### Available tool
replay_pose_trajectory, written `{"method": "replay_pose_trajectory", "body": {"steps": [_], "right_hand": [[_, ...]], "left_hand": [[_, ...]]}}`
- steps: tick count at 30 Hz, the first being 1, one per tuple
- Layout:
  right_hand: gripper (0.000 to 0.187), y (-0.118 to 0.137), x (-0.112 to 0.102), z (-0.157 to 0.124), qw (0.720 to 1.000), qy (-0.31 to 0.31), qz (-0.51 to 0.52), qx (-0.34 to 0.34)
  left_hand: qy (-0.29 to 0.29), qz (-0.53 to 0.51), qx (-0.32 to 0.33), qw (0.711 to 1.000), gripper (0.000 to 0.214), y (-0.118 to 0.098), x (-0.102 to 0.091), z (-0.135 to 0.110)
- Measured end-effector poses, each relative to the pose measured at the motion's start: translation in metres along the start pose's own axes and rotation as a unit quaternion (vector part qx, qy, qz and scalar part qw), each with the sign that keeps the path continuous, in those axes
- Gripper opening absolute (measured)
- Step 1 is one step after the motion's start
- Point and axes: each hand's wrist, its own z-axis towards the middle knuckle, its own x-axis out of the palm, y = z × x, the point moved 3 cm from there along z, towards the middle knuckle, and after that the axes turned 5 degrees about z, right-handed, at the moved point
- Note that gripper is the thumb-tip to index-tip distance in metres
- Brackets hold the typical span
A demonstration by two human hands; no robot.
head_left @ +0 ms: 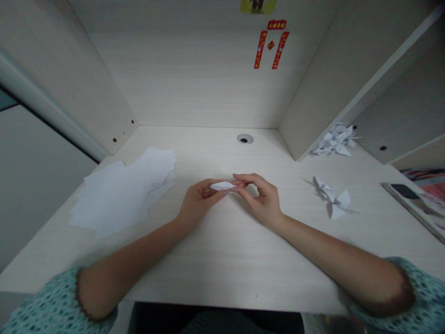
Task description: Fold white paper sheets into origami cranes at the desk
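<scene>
A small piece of folded white paper point(222, 186), narrow and pointed, is held just above the middle of the desk. My left hand point(200, 197) pinches it from the left, thumb in front and fingers behind. From the right, my right hand point(260, 197) closes thumb and fingertips on its other end. The fingertips of both hands nearly meet and cover part of the paper. To the left lies a spread of loose white paper sheets point(121, 197). On the right rest a couple of folded paper cranes point(335, 199), wings spread.
A heap of folded white paper pieces point(336, 139) sits at the back right, beside an upright panel point(313, 93). A dark phone point(405, 191) lies on a flat board or book point(420, 208) at the right edge. A round cable hole point(245, 138) is near the back wall.
</scene>
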Motion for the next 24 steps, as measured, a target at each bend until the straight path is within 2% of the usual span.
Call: {"method": "replay_pose_trajectory", "body": {"steps": [3, 8, 12, 18, 24], "right_hand": [[0.008, 0.0035, 0.0008, 0.0014, 1.000, 0.021, 0.000, -0.017], [0.013, 0.0089, 0.0008, 0.0028, 0.997, 0.044, -0.008, -0.057], [0.013, 0.0092, 0.0014, 0.0028, 0.996, 0.051, -0.011, -0.069], [0.012, 0.0070, 0.0022, 0.0049, 0.997, 0.064, -0.005, -0.033], [0.013, 0.0018, 0.0045, 0.0051, 0.996, 0.084, -0.006, -0.024]], "left_hand": [[-0.006, 0.009, 0.014, 1.000, 0.031, -0.0006, -0.0002, 0.0009], [0.000, 0.055, 0.045, 0.997, 0.021, -0.0025, 0.0006, 0.0008], [0.002, 0.113, 0.052, 0.992, 0.022, -0.0031, 0.0003, -0.0002], [-0.011, 0.061, 0.035, 0.997, 0.022, -0.0040, -0.0021, 0.0006], [-0.016, 0.028, 0.007, 0.999, 0.026, 0.0006, -0.0020, 0.0009]]}}
